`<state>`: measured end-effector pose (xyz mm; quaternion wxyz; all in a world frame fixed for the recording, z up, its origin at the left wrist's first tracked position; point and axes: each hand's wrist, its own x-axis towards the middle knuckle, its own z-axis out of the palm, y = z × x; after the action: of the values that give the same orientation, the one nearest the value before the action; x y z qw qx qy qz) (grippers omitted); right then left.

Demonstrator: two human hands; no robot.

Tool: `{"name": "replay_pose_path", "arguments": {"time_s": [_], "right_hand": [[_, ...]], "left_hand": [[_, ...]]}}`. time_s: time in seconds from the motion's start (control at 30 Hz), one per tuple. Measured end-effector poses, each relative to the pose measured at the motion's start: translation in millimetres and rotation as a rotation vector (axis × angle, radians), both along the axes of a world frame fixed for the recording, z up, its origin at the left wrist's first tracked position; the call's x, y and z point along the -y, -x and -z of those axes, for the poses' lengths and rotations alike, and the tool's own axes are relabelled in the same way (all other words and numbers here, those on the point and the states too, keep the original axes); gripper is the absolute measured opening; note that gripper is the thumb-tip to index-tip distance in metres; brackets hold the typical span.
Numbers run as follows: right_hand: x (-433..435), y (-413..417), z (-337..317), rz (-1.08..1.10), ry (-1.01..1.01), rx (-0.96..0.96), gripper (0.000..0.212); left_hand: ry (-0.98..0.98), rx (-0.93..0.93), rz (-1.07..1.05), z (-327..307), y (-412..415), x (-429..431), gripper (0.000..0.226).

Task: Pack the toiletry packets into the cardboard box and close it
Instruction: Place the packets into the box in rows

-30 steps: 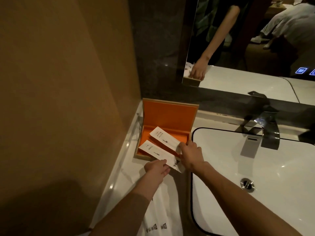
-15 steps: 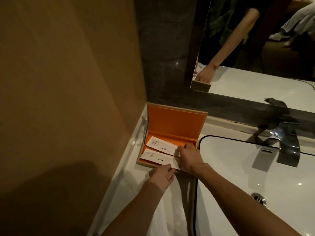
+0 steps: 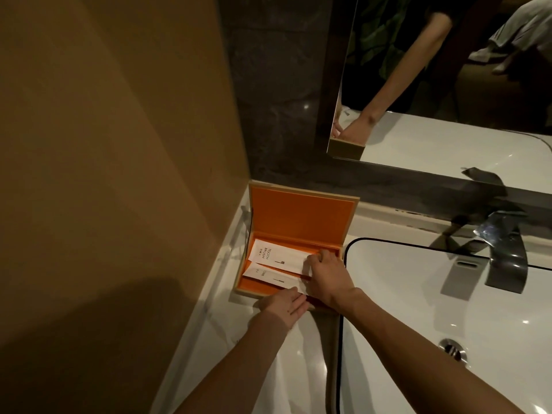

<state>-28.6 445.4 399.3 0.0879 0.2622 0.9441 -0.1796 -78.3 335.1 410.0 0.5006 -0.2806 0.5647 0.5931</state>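
Both forearms reach forward: the right hand (image 3: 324, 279), fingers bent, presses the two white packets (image 3: 277, 265) into the open orange-lined box (image 3: 301, 216), while the left hand (image 3: 285, 303) lies flat, empty, at its near edge.

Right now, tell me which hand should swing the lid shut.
Probably the left hand: it lies flat at the box's front edge, apparently free. The right hand rests on the packets and lies under the upright lid.
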Motion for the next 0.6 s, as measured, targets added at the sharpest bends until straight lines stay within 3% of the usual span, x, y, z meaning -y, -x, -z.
{"name": "replay_pose_path", "arguments": {"time_s": [0.2, 0.43, 0.5, 0.6], "right_hand": [[11.5, -8.8, 4.5, -0.058, -0.070, -0.109, 0.044], [22.6, -14.5, 6.9, -0.095, -0.083, -0.115, 0.054], [23.3, -14.9, 8.1, -0.102, -0.108, -0.086, 0.061], [24.0, -16.0, 10.2, -0.111, -0.120, -0.039, 0.068]], "left_hand": [[0.026, -0.049, 0.050, -4.2, 0.0, 4.6, 0.031], [0.071, -0.171, 0.165, -10.2, 6.3, 18.6, 0.026], [0.131, -0.313, 0.252, -10.7, 10.7, 18.8, 0.024], [0.290, -0.704, 0.390, -7.0, 18.5, 13.8, 0.020]]}}
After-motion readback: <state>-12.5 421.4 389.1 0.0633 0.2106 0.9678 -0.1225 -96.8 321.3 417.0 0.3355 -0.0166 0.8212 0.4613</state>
